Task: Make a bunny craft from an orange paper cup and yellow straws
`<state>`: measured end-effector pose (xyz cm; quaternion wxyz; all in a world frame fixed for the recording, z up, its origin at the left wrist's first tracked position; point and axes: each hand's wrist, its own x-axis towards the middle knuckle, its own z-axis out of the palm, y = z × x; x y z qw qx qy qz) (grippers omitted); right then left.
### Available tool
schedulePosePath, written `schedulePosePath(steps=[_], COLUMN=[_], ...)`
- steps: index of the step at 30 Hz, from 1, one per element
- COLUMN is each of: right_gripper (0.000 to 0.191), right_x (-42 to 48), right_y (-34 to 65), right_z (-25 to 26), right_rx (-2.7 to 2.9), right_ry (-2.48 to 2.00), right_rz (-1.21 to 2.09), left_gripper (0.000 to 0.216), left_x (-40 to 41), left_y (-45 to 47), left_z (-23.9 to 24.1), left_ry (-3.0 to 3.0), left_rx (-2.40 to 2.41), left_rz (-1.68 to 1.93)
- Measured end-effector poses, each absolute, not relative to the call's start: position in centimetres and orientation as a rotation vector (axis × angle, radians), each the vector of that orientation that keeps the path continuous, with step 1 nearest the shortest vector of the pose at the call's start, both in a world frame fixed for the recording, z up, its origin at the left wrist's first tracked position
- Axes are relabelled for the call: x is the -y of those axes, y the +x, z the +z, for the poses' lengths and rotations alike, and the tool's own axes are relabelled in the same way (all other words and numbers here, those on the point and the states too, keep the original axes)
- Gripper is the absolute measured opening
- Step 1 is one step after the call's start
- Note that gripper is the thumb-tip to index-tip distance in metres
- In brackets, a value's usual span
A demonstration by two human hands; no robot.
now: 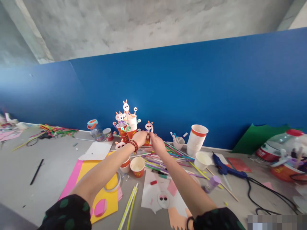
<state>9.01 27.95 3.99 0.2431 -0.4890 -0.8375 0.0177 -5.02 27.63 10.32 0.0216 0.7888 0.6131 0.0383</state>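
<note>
Both arms reach far across the table. My left hand (139, 138), with a bead bracelet at the wrist, and my right hand (157, 142) close together around a small red paper cup (146, 141) with a paper rabbit head (149, 126) on a stick. It stands beside a cluster of similar rabbit cups (127, 124) against the blue wall. Fingers of both hands are curled onto the cup.
Coloured straws (168, 156) lie scattered by the hands. A stack of paper cups (197, 135), a loose cup (137, 166), a blue glue gun (225, 167) with cord, yellow and pink paper (96, 179), tape, a glitter jar (94, 129) and a plastic bottle (283, 143) sit around.
</note>
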Motion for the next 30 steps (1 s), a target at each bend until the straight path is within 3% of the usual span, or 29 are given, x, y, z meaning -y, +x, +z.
schedulePosePath(steps=[7,11,21,30], right_gripper=[0.056,0.055,0.048,0.054], right_x=[-28.6,-28.8,-28.8,-29.1], right_y=[9.5,9.9,10.1,9.7], right_z=[4.0,4.3,4.8,4.4], right_rx=[2.364,2.389,2.418,2.485], right_ry=[-1.319,-1.308,-1.302,-1.273], right_rz=[0.041,0.028,-0.027,-0.086], left_gripper=[0.021,0.029,0.027,0.029], left_x=[-25.7,-23.7,-21.8,-22.7], left_y=[-7.1,-10.7,-15.1,-15.7], left_z=[15.5,17.7,16.1,16.4], left_ry=[2.56,2.565,2.495,2.456], left_rx=[-1.937,-2.02,-2.01,-1.906], left_rz=[0.304,0.434,0.552,0.591])
